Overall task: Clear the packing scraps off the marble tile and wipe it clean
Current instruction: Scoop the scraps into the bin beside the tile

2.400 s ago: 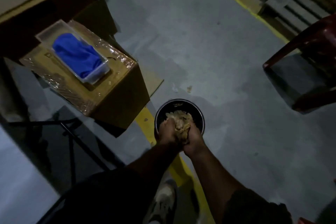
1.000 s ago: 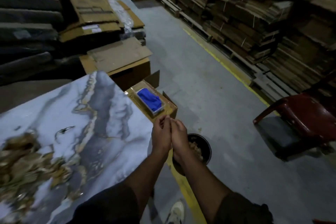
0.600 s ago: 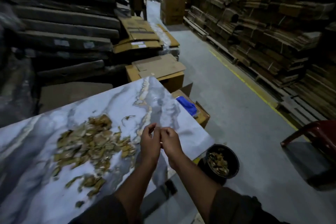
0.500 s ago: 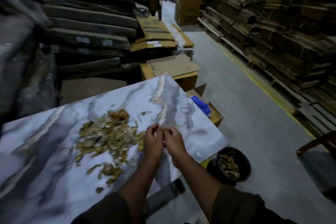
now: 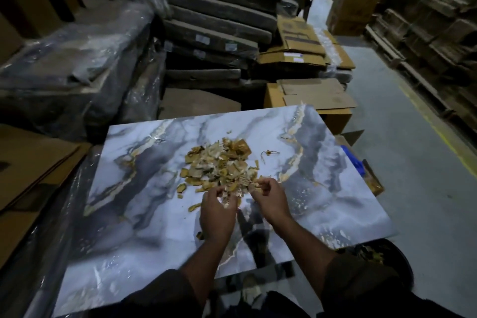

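- Nearest the camera, two dark sleeves (image 5: pixel 165 289) and bare forearms reach forward over the near edge of the marble tile (image 5: pixel 144 214), a glossy white and grey slab with gold veins that lies flat and fills the middle of the view.
- The left hand (image 5: pixel 218 212) is over the tile with its fingers curled down into the near edge of the scraps; it seems to have a few pieces gathered under the fingertips.
- The right hand (image 5: pixel 271 197), just beside it, has its fingers bent and pinches some pale scraps at the fingertips.
- The packing scraps (image 5: pixel 222 162), a loose heap of tan and cream cardboard bits, lie near the middle of the tile, just beyond both hands; a few stray bits lie to the left of the left hand.
- A black bucket (image 5: pixel 397 261) with scraps inside stands on the floor by the tile's near right corner, partly hidden by the right sleeve.
- A blue cloth (image 5: pixel 352 160) shows past the tile's right edge.
- Beyond the tile are cardboard boxes (image 5: pixel 309 95), then stacked, wrapped slabs (image 5: pixel 214 26).
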Motion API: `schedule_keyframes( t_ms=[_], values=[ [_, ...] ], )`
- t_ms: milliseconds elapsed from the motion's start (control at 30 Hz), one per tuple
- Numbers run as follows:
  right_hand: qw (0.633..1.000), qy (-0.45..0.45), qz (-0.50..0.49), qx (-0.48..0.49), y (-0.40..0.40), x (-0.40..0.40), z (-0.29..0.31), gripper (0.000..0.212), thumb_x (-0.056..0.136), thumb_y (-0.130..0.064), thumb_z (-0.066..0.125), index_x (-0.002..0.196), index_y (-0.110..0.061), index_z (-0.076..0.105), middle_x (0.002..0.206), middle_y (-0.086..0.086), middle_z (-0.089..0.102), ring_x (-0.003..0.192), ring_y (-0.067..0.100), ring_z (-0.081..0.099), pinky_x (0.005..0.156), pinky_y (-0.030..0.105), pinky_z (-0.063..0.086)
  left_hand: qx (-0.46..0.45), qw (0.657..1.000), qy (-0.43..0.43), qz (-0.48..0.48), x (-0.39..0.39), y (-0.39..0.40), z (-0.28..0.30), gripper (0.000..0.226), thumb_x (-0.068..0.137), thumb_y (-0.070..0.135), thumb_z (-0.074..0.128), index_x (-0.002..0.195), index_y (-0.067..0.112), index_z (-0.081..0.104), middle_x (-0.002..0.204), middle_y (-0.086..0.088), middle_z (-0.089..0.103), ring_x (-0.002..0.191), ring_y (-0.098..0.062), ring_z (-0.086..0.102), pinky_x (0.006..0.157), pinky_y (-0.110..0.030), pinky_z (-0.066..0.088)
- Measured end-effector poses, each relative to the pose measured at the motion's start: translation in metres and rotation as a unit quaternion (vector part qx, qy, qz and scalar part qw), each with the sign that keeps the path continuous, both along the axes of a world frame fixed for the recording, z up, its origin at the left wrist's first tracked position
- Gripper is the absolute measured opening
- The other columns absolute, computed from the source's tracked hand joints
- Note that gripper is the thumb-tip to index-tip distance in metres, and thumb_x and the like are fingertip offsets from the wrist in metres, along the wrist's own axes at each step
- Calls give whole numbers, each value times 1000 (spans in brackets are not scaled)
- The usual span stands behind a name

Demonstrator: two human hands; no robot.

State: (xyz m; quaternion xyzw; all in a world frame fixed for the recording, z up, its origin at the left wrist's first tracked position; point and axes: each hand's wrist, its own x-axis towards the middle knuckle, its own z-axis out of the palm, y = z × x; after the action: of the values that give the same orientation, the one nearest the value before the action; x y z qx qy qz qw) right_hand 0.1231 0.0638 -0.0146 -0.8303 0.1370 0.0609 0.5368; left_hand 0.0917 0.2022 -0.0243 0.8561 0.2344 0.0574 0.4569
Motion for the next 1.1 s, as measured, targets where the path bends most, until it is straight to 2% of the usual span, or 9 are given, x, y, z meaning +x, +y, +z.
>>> schedule_keyframes(
  t_ms=[167,300,400,567,733,833,933,1033,1100],
  values=[
    [969,2,56,-241,-26,4,-28,77,76,-35,85,141,-20,46,138,11,39,131,30,40,105,38,44,134,974,179,-25,-6,34,-29,110,56,78,77,142,19,39,140,-6,38,132,-29,45,97,-43,50],
    [955,55,91,-277,-36,12,-48,107,68,-43,90,153,-21,30,145,13,31,136,32,31,110,42,41,141,961,220,-86,1,36,-49,123,54,70,84,150,15,29,147,-9,29,136,-33,37,105,-43,45],
    [964,66,112,-234,-31,21,-59,103,72,-31,90,155,-20,29,143,13,32,135,31,36,111,37,40,130,966,205,-91,13,30,-55,115,58,58,90,148,14,34,143,-11,33,134,-33,41,109,-40,42],
    [958,27,191,-212,-14,39,-59,77,83,-21,76,150,-18,37,131,11,45,124,28,46,103,33,44,67,983,100,-137,32,13,-56,84,71,37,87,142,18,46,138,-6,42,127,-25,50,103,-36,47],
    [956,-108,103,-253,-23,60,-55,41,84,-29,69,123,-20,62,120,4,49,118,25,43,98,40,42,37,989,63,-132,40,17,-51,72,81,46,78,142,31,43,137,9,46,113,-10,59,90,-35,55],
    [962,-97,102,-234,-27,78,-58,64,83,-46,75,136,-18,54,141,10,43,135,31,37,111,48,36,24,995,48,-84,44,27,-47,51,96,43,61,142,30,43,141,5,47,101,-8,63,86,-31,52],
    [946,-58,229,-224,-10,85,-64,99,75,-79,62,156,-33,28,165,3,18,154,28,11,123,54,18,-18,992,70,-103,49,29,-45,48,106,38,46,151,22,38,153,-1,39,123,-17,58,103,-31,44],
    [894,-107,341,-272,10,77,-80,94,75,-84,49,155,-46,18,169,-5,9,156,26,-1,123,57,5,-76,985,79,-132,56,23,-40,45,110,31,37,153,18,39,159,-2,36,144,-17,38,120,-32,29],
    [870,-138,362,-305,13,69,-90,92,75,-85,46,155,-45,21,169,-6,11,156,26,-3,122,61,5,-95,982,77,-145,63,20,-37,38,110,27,37,145,18,50,151,-4,47,139,-18,44,119,-40,34]
  ],
)
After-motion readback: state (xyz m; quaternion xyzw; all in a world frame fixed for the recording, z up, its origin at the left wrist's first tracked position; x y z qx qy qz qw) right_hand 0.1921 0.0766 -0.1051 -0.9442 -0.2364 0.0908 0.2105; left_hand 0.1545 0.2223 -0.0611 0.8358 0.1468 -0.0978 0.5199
